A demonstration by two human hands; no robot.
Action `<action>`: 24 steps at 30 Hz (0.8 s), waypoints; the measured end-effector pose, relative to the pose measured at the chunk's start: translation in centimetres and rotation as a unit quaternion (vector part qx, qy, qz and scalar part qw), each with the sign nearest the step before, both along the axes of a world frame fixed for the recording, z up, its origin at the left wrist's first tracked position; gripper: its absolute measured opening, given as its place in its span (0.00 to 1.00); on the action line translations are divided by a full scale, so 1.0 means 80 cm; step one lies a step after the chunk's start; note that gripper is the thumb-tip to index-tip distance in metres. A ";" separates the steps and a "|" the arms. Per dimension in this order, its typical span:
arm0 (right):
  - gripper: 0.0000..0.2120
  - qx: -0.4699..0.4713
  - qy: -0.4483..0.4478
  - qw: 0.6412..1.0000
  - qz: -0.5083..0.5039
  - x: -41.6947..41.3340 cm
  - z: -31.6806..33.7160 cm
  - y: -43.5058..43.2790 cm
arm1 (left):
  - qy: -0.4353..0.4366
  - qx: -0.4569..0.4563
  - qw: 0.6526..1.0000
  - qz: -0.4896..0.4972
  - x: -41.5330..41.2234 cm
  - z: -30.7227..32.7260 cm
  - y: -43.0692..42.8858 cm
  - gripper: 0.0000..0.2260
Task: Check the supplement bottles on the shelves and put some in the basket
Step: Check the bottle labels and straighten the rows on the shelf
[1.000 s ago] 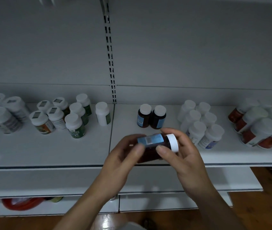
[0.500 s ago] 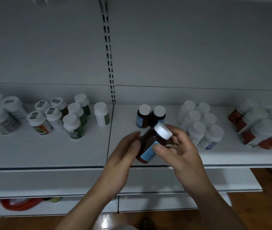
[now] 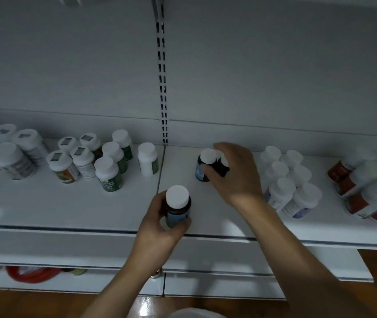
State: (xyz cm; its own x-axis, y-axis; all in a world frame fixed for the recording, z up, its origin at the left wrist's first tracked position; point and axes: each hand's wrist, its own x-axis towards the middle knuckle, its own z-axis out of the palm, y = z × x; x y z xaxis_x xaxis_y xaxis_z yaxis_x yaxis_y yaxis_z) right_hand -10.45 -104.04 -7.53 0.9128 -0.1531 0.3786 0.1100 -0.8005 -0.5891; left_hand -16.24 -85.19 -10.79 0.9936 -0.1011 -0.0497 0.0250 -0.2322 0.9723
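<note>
Left hand [image 3: 160, 227] grips a white-capped brown bottle [image 3: 177, 204] upright at lower centre, while right hand [image 3: 236, 176] curls round a dark bottle [image 3: 222, 168] on the shelf [image 3: 45, 203] mid-frame.

Dim, greyish light throughout. White metal shelving: plain back panel [image 3: 274, 65] split by a dark slotted upright [image 3: 162, 76] running down to the rear edge of a wide white shelf [image 3: 45, 203]. Below its front edge, a lower shelf [image 3: 68, 251]. Beneath, glossy brown wooden floor [image 3: 22, 304] catching pale glare.
</note>
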 end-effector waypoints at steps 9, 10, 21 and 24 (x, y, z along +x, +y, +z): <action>0.23 -0.228 0.092 0.969 -0.010 0.061 -0.016 -0.009 | 0.036 -0.015 0.999 0.022 -0.003 -0.017 0.008 0.22; 0.22 -0.215 0.080 0.973 -0.010 0.058 -0.014 -0.009 | 0.037 -0.016 0.999 0.022 -0.003 -0.018 0.008 0.22; 0.26 0.030 0.032 0.999 0.020 -0.090 0.030 -0.009 | -0.047 0.020 0.999 -0.008 0.103 -0.024 -0.034 0.24; 0.26 0.034 0.038 0.998 0.020 -0.123 0.014 -0.007 | -0.046 0.036 0.998 -0.031 0.151 -0.036 -0.061 0.26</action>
